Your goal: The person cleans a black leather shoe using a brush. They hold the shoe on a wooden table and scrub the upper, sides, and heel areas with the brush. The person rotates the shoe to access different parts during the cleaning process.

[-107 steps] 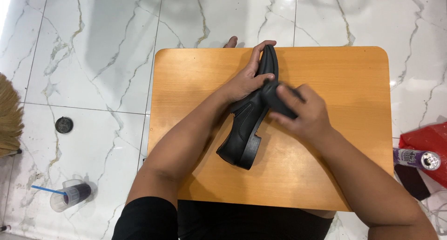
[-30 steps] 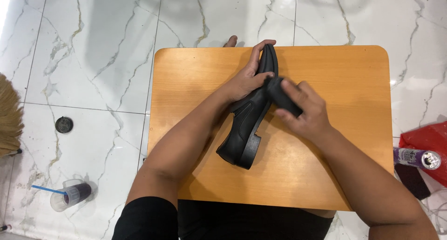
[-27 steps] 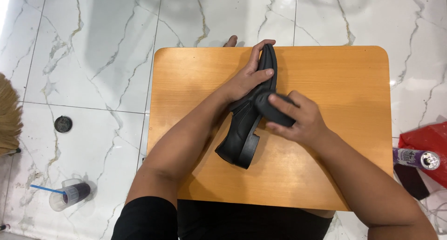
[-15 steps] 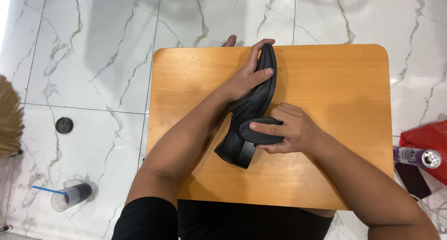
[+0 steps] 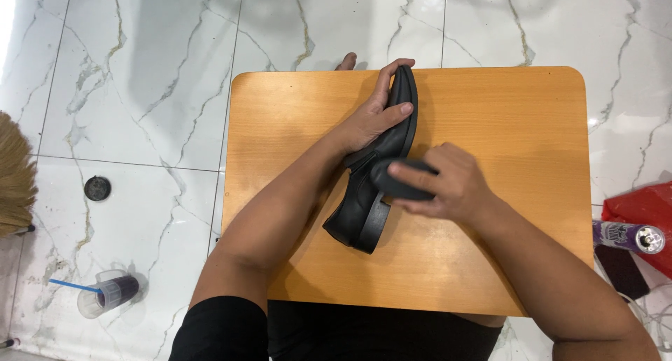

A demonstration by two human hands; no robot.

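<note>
On the marble floor at far left lie a broom [image 5: 12, 175] and a tipped plastic cup [image 5: 105, 294]. Across the orange table [image 5: 490, 109], the left hand [image 5: 371, 119] clamps the toe of 1 black shoe [image 5: 367, 200] standing on edge, while the right hand [image 5: 444, 182] presses a dark pad [image 5: 395, 182] against its side. Pushing hard could, I'd judge, twist the shoe loose and off its edge.

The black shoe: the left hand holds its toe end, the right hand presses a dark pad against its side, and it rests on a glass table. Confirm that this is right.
One detail is wrong: the table is orange-brown wood, not glass, as the head view shows. The rest stands: the left hand holds the toe end of the black shoe, and the right hand presses a dark pad against its side.
</note>
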